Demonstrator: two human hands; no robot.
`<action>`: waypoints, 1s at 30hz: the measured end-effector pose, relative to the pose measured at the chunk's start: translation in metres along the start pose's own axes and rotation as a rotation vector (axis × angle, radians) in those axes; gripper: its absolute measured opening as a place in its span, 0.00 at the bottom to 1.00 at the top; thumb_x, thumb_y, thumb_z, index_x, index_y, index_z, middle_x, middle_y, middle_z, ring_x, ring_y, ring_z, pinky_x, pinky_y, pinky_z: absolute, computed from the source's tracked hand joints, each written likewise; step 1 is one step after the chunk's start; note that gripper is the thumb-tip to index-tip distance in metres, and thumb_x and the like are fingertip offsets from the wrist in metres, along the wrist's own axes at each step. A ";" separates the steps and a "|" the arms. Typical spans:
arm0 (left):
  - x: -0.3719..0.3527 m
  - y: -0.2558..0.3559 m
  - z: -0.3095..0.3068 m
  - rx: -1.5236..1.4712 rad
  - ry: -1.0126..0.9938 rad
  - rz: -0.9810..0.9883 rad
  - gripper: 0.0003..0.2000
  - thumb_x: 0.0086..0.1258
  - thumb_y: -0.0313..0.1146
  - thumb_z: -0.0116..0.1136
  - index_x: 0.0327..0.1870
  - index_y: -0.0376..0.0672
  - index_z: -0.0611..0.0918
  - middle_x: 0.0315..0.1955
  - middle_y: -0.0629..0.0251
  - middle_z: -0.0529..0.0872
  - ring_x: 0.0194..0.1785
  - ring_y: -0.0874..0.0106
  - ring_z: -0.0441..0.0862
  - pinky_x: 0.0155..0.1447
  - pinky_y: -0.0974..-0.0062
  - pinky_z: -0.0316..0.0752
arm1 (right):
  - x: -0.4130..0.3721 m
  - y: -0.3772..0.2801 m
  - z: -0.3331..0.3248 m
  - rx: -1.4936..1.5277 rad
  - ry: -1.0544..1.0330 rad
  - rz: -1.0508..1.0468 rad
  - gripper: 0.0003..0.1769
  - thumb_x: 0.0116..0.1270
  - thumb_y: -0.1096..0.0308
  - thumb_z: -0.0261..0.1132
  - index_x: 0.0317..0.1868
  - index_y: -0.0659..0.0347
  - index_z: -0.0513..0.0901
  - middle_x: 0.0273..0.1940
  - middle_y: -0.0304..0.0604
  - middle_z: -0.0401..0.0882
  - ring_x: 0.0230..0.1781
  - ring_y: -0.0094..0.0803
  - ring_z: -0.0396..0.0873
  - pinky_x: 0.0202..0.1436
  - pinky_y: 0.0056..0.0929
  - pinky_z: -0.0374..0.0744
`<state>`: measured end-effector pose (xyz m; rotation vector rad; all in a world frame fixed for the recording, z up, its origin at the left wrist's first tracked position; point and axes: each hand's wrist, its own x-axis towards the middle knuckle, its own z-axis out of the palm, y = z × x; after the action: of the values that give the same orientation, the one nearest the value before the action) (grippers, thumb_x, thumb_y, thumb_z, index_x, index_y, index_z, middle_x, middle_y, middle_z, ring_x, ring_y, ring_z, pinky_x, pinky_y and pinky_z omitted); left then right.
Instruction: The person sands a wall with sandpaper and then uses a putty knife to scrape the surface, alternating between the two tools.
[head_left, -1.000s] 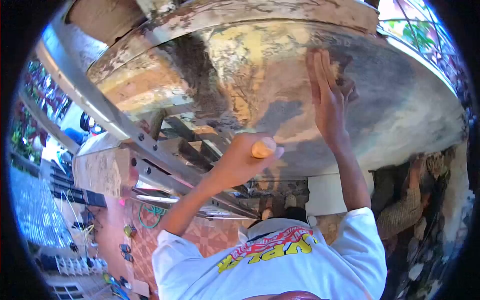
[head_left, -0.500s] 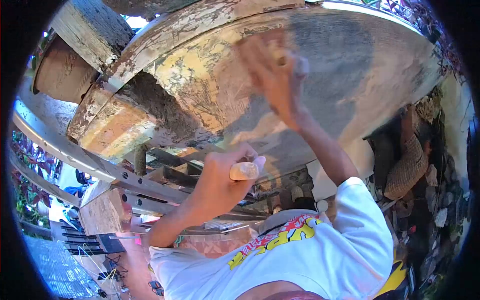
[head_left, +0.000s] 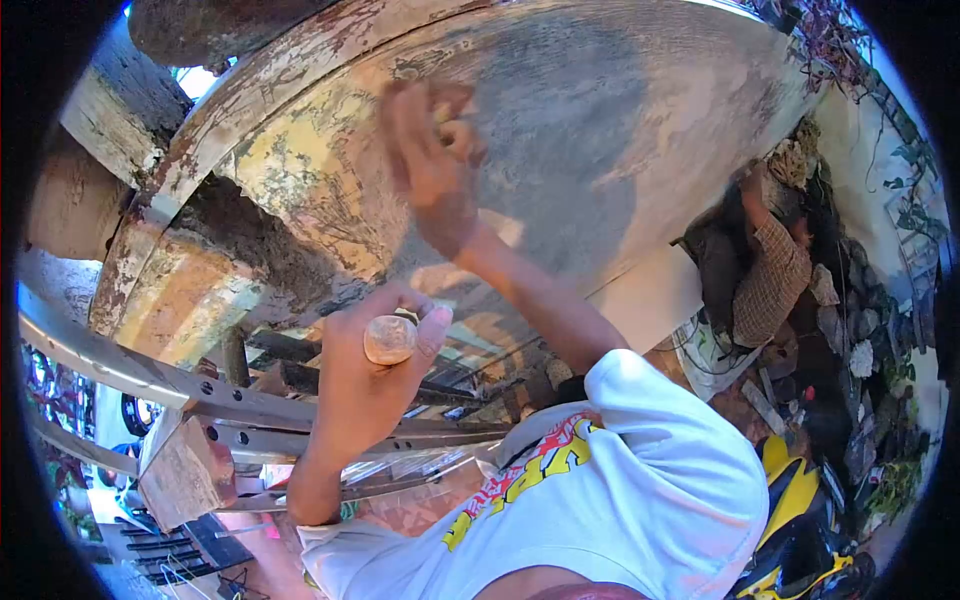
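Note:
A large curved wooden surface (head_left: pixel 560 130), yellow and flaking on the left and grey on the right, fills the upper view. My right hand (head_left: pixel 430 150) is pressed near its yellow-grey border, blurred, with its fingers bent around something I cannot make out. Lower down, my left hand (head_left: pixel 375 350) is wrapped round a tool whose rounded, pale wooden handle end (head_left: pixel 390 340) faces me. The rest of that tool is hidden by the fist. A broken, dark hollow (head_left: pixel 250 240) lies in the surface above and left of my left hand.
Metal rails with holes (head_left: pixel 270 405) and a wooden block (head_left: pixel 185 470) are at the lower left. Thick beams (head_left: pixel 125 90) stand at the upper left. A co-worker in a checked shirt (head_left: pixel 775 280) crouches at the right, beside stones (head_left: pixel 860 360) and plants.
The view has shifted, moving the surface leftward in frame. My right hand appears further left and lower against the surface. More of the co-worker shows. My left hand still grips the handle.

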<state>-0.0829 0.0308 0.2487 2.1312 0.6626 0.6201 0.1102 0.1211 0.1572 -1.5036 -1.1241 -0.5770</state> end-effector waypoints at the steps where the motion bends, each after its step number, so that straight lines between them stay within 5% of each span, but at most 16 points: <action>1: -0.001 0.001 0.000 0.010 -0.006 0.017 0.07 0.69 0.31 0.62 0.32 0.37 0.80 0.16 0.69 0.75 0.23 0.84 0.68 0.27 0.79 0.65 | -0.008 -0.002 -0.002 -0.112 -0.037 -0.161 0.38 0.61 0.76 0.60 0.73 0.56 0.62 0.76 0.41 0.56 0.62 0.46 0.70 0.61 0.58 0.65; 3: -0.002 0.002 -0.003 0.029 0.013 0.020 0.08 0.69 0.31 0.62 0.32 0.37 0.80 0.16 0.70 0.75 0.23 0.84 0.68 0.27 0.79 0.65 | -0.008 0.006 -0.010 -0.196 -0.077 -0.334 0.38 0.61 0.76 0.60 0.73 0.57 0.62 0.75 0.42 0.57 0.61 0.45 0.71 0.61 0.59 0.66; 6: -0.003 0.003 -0.007 -0.014 0.024 0.008 0.09 0.68 0.31 0.62 0.30 0.36 0.79 0.16 0.69 0.74 0.23 0.84 0.68 0.27 0.78 0.66 | 0.015 0.033 -0.022 0.278 -0.306 -0.109 0.39 0.60 0.75 0.61 0.74 0.55 0.62 0.73 0.41 0.62 0.57 0.47 0.73 0.59 0.57 0.67; 8: -0.003 -0.003 -0.006 -0.010 0.034 0.070 0.08 0.68 0.30 0.63 0.30 0.37 0.80 0.17 0.72 0.75 0.23 0.86 0.68 0.27 0.81 0.65 | 0.024 0.033 -0.014 0.047 0.066 -0.024 0.37 0.60 0.76 0.61 0.72 0.54 0.65 0.71 0.41 0.66 0.50 0.43 0.74 0.56 0.47 0.71; 11: 0.001 -0.002 -0.005 0.016 0.014 0.138 0.07 0.67 0.30 0.63 0.32 0.37 0.81 0.18 0.76 0.76 0.23 0.87 0.69 0.27 0.84 0.64 | -0.017 -0.012 -0.008 -0.279 -0.195 -0.337 0.38 0.61 0.78 0.60 0.73 0.53 0.64 0.71 0.43 0.65 0.57 0.41 0.73 0.58 0.41 0.71; 13: -0.001 -0.004 -0.007 0.040 0.028 0.126 0.07 0.68 0.31 0.63 0.32 0.38 0.81 0.18 0.76 0.76 0.22 0.87 0.69 0.26 0.84 0.64 | -0.013 0.006 -0.022 -0.360 -0.277 -0.390 0.38 0.61 0.78 0.60 0.74 0.52 0.63 0.73 0.40 0.62 0.65 0.45 0.67 0.64 0.45 0.67; 15: 0.004 -0.010 -0.012 -0.039 0.077 0.041 0.07 0.68 0.32 0.63 0.33 0.39 0.81 0.18 0.77 0.75 0.21 0.88 0.69 0.24 0.84 0.64 | 0.011 0.032 -0.021 0.353 -0.236 -0.236 0.42 0.61 0.77 0.59 0.76 0.47 0.58 0.76 0.35 0.56 0.66 0.52 0.63 0.67 0.55 0.61; 16: 0.004 -0.011 -0.013 -0.080 0.096 -0.008 0.08 0.68 0.33 0.63 0.33 0.39 0.81 0.19 0.77 0.75 0.20 0.88 0.69 0.23 0.85 0.64 | 0.014 0.029 -0.010 0.372 -0.234 -0.259 0.42 0.61 0.77 0.59 0.76 0.47 0.58 0.76 0.35 0.56 0.66 0.52 0.63 0.67 0.55 0.61; 18: 0.008 -0.017 -0.015 -0.063 0.116 0.001 0.08 0.68 0.34 0.64 0.33 0.39 0.81 0.19 0.77 0.75 0.20 0.88 0.70 0.23 0.86 0.64 | 0.013 0.024 0.008 -0.293 0.045 -0.146 0.42 0.62 0.79 0.57 0.77 0.46 0.56 0.77 0.31 0.51 0.60 0.48 0.67 0.68 0.54 0.60; 21: 0.013 -0.013 -0.010 -0.052 0.119 -0.029 0.09 0.68 0.34 0.64 0.34 0.38 0.80 0.19 0.77 0.75 0.20 0.88 0.70 0.23 0.86 0.65 | -0.003 -0.024 -0.007 -0.098 -0.260 -0.143 0.44 0.61 0.80 0.56 0.77 0.45 0.54 0.78 0.30 0.50 0.62 0.49 0.65 0.69 0.56 0.57; 23: 0.016 -0.011 -0.010 -0.041 0.158 -0.049 0.09 0.68 0.34 0.64 0.34 0.38 0.80 0.19 0.77 0.75 0.20 0.88 0.70 0.23 0.86 0.66 | 0.011 0.006 -0.028 -0.422 -0.315 -0.441 0.44 0.59 0.78 0.59 0.76 0.43 0.58 0.77 0.27 0.53 0.54 0.42 0.67 0.61 0.50 0.60; 25: 0.020 -0.014 -0.011 -0.026 0.256 0.005 0.10 0.68 0.33 0.63 0.29 0.37 0.79 0.16 0.71 0.74 0.22 0.83 0.68 0.27 0.77 0.66 | 0.028 0.030 -0.031 -0.225 -0.112 -0.355 0.44 0.57 0.78 0.60 0.75 0.45 0.60 0.77 0.26 0.54 0.50 0.39 0.65 0.57 0.44 0.60; 30: 0.020 -0.025 -0.005 -0.050 0.330 -0.086 0.08 0.68 0.32 0.64 0.32 0.37 0.81 0.19 0.74 0.76 0.21 0.85 0.69 0.24 0.82 0.64 | 0.020 0.013 -0.031 -0.145 -0.149 -0.216 0.45 0.54 0.83 0.60 0.74 0.48 0.62 0.77 0.29 0.55 0.49 0.38 0.62 0.56 0.42 0.58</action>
<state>-0.0775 0.0603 0.2355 1.9605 0.9024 0.9412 0.1369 0.1000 0.1759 -1.5796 -1.3968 -0.7166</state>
